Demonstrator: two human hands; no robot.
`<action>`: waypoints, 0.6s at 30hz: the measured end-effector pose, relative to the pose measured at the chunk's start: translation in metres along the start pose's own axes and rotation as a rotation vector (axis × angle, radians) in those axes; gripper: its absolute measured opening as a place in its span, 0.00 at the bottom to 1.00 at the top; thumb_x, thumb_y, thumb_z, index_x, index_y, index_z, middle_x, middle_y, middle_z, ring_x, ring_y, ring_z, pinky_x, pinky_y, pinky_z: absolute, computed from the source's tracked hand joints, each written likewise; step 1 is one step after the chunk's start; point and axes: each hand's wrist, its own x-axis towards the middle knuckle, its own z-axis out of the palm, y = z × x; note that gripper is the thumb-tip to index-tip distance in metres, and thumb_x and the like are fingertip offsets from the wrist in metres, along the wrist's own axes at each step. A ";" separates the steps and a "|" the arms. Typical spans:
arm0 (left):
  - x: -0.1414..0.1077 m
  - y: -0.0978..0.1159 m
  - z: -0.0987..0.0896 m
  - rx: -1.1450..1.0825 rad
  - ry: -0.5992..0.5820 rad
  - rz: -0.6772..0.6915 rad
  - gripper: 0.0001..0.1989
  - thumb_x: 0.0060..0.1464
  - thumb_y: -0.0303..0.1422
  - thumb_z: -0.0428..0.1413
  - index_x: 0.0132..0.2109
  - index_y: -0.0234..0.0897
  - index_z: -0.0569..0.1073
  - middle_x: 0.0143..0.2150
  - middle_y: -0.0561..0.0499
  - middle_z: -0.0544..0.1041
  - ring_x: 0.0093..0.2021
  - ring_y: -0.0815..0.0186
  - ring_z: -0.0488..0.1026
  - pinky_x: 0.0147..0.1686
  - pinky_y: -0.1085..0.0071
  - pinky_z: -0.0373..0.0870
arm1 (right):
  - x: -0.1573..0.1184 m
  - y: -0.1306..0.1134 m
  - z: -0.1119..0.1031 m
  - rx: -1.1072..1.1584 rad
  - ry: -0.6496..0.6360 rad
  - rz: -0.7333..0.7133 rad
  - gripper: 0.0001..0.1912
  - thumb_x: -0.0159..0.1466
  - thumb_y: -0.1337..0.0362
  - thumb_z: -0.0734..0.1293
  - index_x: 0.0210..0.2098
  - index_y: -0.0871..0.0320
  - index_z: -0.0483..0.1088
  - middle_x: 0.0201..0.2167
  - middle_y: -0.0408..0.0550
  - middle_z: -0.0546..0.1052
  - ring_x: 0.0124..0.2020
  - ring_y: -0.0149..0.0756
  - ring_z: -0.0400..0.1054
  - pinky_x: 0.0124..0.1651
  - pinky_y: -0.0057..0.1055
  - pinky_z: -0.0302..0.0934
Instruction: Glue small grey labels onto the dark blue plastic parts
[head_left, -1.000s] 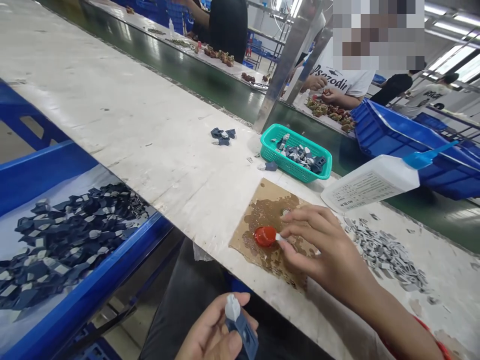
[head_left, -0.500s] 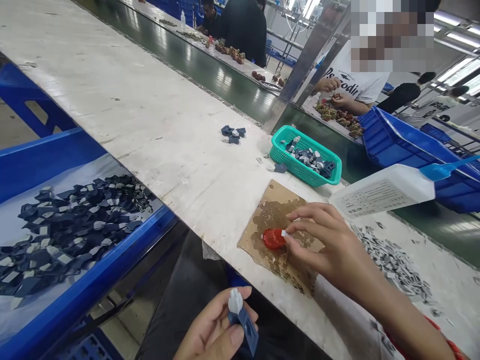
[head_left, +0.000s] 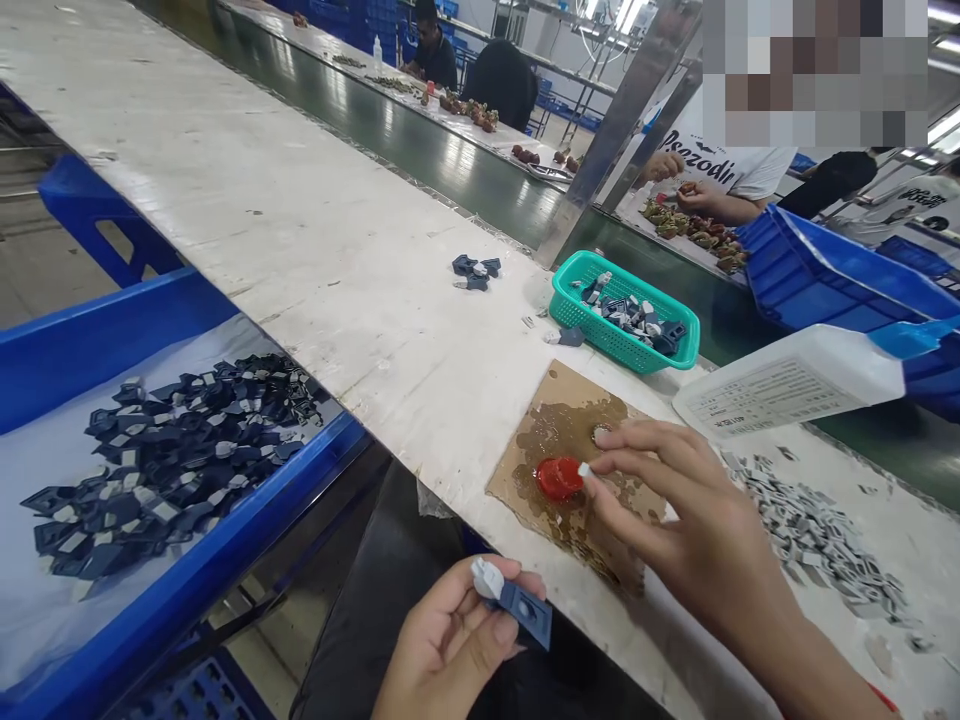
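**Dipping a small grey piece at the red glue cap**

Your right hand (head_left: 675, 520) reaches over a stained piece of cardboard (head_left: 559, 405) lying on the white workbench (head_left: 300, 250). Thumb and forefinger pinch a tiny grey piece (head_left: 583, 470), its tip touching the edge of a red cap (head_left: 558, 478) that sits on the cardboard among brown glue stains. Your other fingers are loosely spread above the cardboard.

Your left hand (head_left: 450, 650) is low, near your lap, below the bench edge. Its thumb and fingers grip a dark blue plastic part (head_left: 526, 612) with a white end (head_left: 488, 578), held tilted.

To your left, a blue bin (head_left: 187, 590) holds a heap of dark blue parts (head_left: 172, 460) with pale inserts. To your right, a loose pile of small grey pieces (head_left: 817, 535) lies on the bench, near your right wrist. Beyond the cardboard lies a white glue bottle (head_left: 795, 385) with a blue nozzle, on its side. Behind the cardboard stands a teal basket (head_left: 592, 335) with blue and grey parts inside, and a few more blue parts (head_left: 474, 271) lie on the bench to its left.

Across a green conveyor (head_left: 420, 150), another person's hands (head_left: 694, 195) handle small brownish items.
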 end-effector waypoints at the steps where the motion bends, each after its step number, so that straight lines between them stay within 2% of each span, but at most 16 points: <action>1: 0.001 -0.001 0.001 -0.008 0.013 0.006 0.13 0.36 0.37 0.68 0.33 0.42 0.80 0.34 0.50 0.83 0.38 0.64 0.77 0.36 0.76 0.71 | -0.003 -0.006 -0.002 0.017 0.003 -0.003 0.03 0.59 0.69 0.65 0.32 0.56 0.69 0.35 0.50 0.73 0.41 0.41 0.66 0.44 0.41 0.63; 7: 0.002 -0.005 0.005 -0.034 0.029 0.078 0.13 0.35 0.36 0.68 0.32 0.41 0.80 0.33 0.50 0.83 0.36 0.66 0.77 0.38 0.76 0.70 | -0.025 -0.037 -0.006 0.180 -0.080 -0.003 0.08 0.54 0.70 0.67 0.33 0.53 0.68 0.33 0.47 0.74 0.41 0.40 0.68 0.41 0.35 0.67; 13: 0.001 -0.004 0.006 0.010 0.005 0.110 0.10 0.37 0.35 0.68 0.32 0.42 0.81 0.32 0.51 0.82 0.37 0.66 0.76 0.38 0.77 0.70 | -0.034 -0.041 0.008 0.245 -0.108 0.002 0.09 0.54 0.72 0.66 0.33 0.54 0.68 0.33 0.47 0.74 0.39 0.38 0.69 0.41 0.33 0.68; 16: 0.000 -0.006 0.006 0.044 0.007 0.154 0.09 0.38 0.35 0.67 0.31 0.43 0.81 0.33 0.52 0.82 0.37 0.67 0.77 0.38 0.80 0.69 | -0.032 -0.040 0.005 0.266 -0.159 -0.013 0.09 0.54 0.73 0.66 0.34 0.55 0.68 0.33 0.48 0.74 0.38 0.37 0.69 0.41 0.32 0.68; 18: -0.003 -0.007 0.006 0.085 0.009 0.203 0.07 0.40 0.36 0.66 0.31 0.44 0.81 0.31 0.54 0.82 0.33 0.68 0.77 0.34 0.82 0.69 | -0.030 -0.039 0.001 0.308 -0.208 -0.026 0.10 0.55 0.73 0.67 0.35 0.55 0.70 0.33 0.47 0.74 0.39 0.36 0.69 0.41 0.29 0.68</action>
